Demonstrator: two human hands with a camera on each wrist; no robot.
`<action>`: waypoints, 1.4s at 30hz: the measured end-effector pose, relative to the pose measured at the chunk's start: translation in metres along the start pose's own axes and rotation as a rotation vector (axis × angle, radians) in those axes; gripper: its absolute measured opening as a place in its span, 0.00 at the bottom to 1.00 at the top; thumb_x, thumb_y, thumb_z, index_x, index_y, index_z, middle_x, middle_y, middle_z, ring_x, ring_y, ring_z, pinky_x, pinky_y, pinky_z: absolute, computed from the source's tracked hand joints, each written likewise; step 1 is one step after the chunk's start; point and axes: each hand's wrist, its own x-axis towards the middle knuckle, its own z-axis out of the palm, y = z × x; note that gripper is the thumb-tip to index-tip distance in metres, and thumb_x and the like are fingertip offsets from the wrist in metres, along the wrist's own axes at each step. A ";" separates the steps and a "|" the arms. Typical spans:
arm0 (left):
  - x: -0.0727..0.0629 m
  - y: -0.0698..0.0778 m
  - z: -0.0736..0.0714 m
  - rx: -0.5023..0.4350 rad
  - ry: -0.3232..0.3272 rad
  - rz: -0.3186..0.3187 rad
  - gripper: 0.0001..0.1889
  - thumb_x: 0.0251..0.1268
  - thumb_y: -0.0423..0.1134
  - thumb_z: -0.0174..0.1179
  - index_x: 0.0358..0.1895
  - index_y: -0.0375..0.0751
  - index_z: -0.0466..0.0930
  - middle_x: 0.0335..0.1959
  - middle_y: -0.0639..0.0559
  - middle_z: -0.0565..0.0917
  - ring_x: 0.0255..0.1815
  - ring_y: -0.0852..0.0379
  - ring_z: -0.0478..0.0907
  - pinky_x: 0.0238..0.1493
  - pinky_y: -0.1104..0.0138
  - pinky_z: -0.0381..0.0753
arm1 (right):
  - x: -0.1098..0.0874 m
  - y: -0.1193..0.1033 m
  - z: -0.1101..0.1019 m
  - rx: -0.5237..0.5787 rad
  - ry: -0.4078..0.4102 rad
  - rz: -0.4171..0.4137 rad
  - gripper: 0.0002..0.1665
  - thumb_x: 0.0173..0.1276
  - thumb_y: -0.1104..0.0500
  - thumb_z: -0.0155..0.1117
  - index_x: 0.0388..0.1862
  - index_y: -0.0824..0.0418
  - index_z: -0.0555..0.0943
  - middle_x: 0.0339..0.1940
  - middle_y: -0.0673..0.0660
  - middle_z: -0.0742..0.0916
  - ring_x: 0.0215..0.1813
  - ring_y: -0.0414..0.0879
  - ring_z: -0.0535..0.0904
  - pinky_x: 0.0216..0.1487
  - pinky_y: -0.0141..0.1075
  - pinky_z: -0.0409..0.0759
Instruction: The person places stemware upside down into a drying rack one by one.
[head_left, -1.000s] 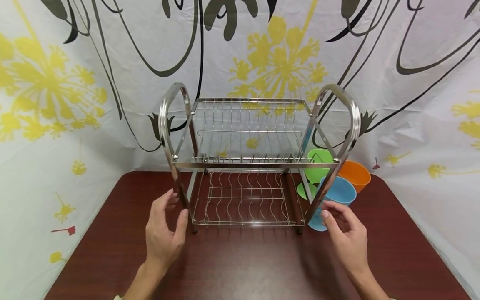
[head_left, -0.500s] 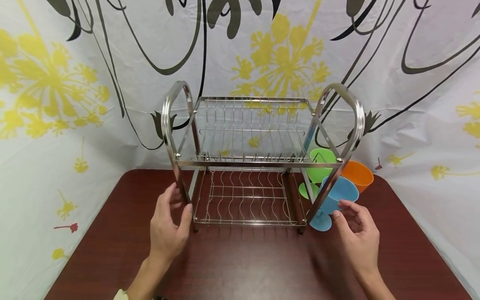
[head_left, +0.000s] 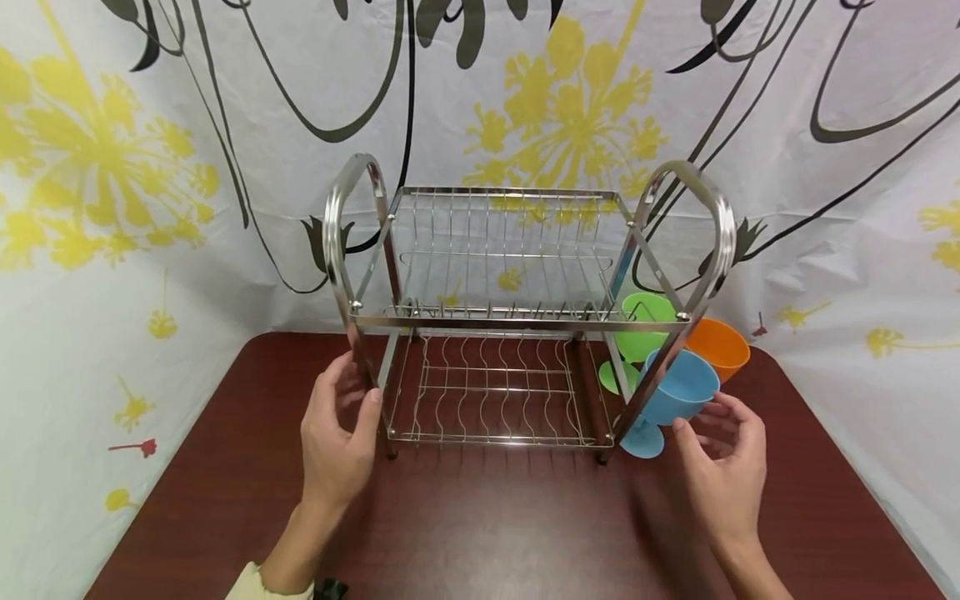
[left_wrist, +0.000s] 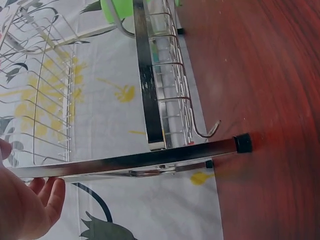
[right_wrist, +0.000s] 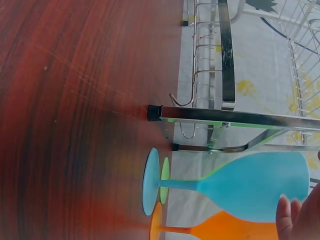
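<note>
Rack (head_left: pixel 480 323): one, metal, two-tiered, upright on the table (head_left: pixel 495 533); landmark for the entries below.

Blue cup (head_left: pixel 682 387): one, stemmed, upright on its foot, just right of the rack's right front post (right_wrist: pixel 200 115).

Green cup (head_left: pixel 641 344): one, stemmed, upright, right of the rack and behind the blue cup, partly seen through the frame.

Orange cup (head_left: pixel 718 346): one, stemmed, upright, farthest right of the rack.

Right hand (head_left: pixel 726 475): right of the rack, at the blue bowl near its rim; thumb to the near side, fingers to the right, loosely bent with a wide gap. Firm contact: cannot tell.

Left hand (head_left: pixel 335 450): at the rack's left front post (left_wrist: pixel 125 160), thumb and fingers parted to either side of it, grip loose. Contact: cannot tell.

Handling notes, by judgement: step in hand appears to be taking hold of the blue cup. Best pinched lightly, since the wall looks thin; drawn away from the rack first, clear of post and orange cup, then raised upright. Left hand best kept light, lest the rack shift.
</note>
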 end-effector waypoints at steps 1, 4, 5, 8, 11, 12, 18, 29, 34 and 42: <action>0.001 0.001 0.000 -0.005 0.002 -0.006 0.28 0.57 0.21 0.59 0.64 0.31 0.70 0.47 0.37 0.80 0.46 0.48 0.78 0.49 0.76 0.79 | 0.001 0.000 0.001 -0.003 0.004 0.016 0.36 0.58 0.68 0.70 0.66 0.61 0.69 0.50 0.43 0.74 0.48 0.40 0.75 0.41 0.15 0.75; 0.002 0.005 0.000 -0.029 0.005 -0.043 0.27 0.59 0.22 0.59 0.64 0.35 0.71 0.48 0.39 0.80 0.48 0.52 0.78 0.50 0.75 0.79 | 0.003 0.001 0.001 -0.007 0.008 0.048 0.40 0.57 0.67 0.72 0.68 0.58 0.67 0.50 0.44 0.74 0.48 0.41 0.74 0.41 0.16 0.75; 0.003 0.005 -0.001 -0.036 0.004 -0.060 0.27 0.60 0.22 0.59 0.65 0.36 0.71 0.48 0.39 0.80 0.48 0.52 0.78 0.50 0.75 0.79 | 0.003 0.002 0.001 -0.011 0.008 0.053 0.41 0.57 0.67 0.72 0.68 0.58 0.66 0.50 0.45 0.74 0.48 0.41 0.75 0.41 0.16 0.76; 0.003 0.007 0.000 -0.051 0.004 -0.095 0.27 0.60 0.23 0.59 0.64 0.37 0.71 0.49 0.40 0.80 0.49 0.54 0.78 0.49 0.75 0.80 | 0.005 0.005 0.002 -0.022 -0.010 0.077 0.44 0.56 0.66 0.73 0.70 0.57 0.63 0.51 0.48 0.74 0.48 0.41 0.74 0.41 0.15 0.75; 0.004 0.008 0.000 -0.066 0.008 -0.112 0.26 0.60 0.22 0.59 0.64 0.35 0.71 0.48 0.38 0.80 0.48 0.53 0.79 0.48 0.75 0.81 | 0.007 0.009 0.002 -0.043 -0.039 0.106 0.46 0.57 0.64 0.74 0.71 0.57 0.61 0.53 0.51 0.74 0.48 0.41 0.74 0.41 0.14 0.75; 0.004 0.008 0.000 -0.067 0.010 -0.113 0.26 0.60 0.22 0.59 0.64 0.34 0.72 0.48 0.38 0.80 0.47 0.53 0.79 0.48 0.75 0.81 | 0.007 0.011 0.003 -0.052 -0.050 0.117 0.46 0.57 0.63 0.74 0.72 0.57 0.61 0.54 0.52 0.74 0.49 0.41 0.74 0.41 0.13 0.74; 0.008 0.006 0.002 -0.063 0.014 -0.114 0.25 0.60 0.22 0.60 0.63 0.31 0.71 0.48 0.35 0.81 0.45 0.56 0.79 0.47 0.79 0.79 | 0.011 0.022 0.005 -0.056 -0.101 0.171 0.49 0.58 0.61 0.75 0.73 0.55 0.58 0.57 0.54 0.73 0.51 0.44 0.74 0.42 0.13 0.74; 0.018 0.004 0.004 -0.118 -0.019 -0.249 0.16 0.67 0.27 0.57 0.57 0.30 0.73 0.44 0.39 0.81 0.40 0.64 0.80 0.42 0.78 0.80 | 0.022 0.031 0.007 -0.037 -0.188 0.232 0.54 0.57 0.57 0.75 0.76 0.53 0.54 0.63 0.57 0.72 0.55 0.41 0.72 0.45 0.14 0.74; 0.019 0.001 0.005 -0.216 -0.027 -0.266 0.14 0.69 0.27 0.55 0.55 0.24 0.71 0.41 0.38 0.80 0.42 0.54 0.82 0.45 0.77 0.81 | 0.022 0.032 0.008 0.001 -0.224 0.256 0.55 0.58 0.58 0.75 0.77 0.52 0.52 0.66 0.57 0.70 0.58 0.43 0.70 0.44 0.14 0.74; 0.018 -0.003 0.005 -0.282 -0.026 -0.245 0.13 0.69 0.25 0.53 0.54 0.23 0.70 0.41 0.44 0.79 0.43 0.55 0.81 0.47 0.75 0.81 | 0.023 0.031 0.009 0.028 -0.219 0.282 0.53 0.59 0.57 0.74 0.77 0.50 0.54 0.67 0.55 0.71 0.59 0.44 0.71 0.46 0.15 0.75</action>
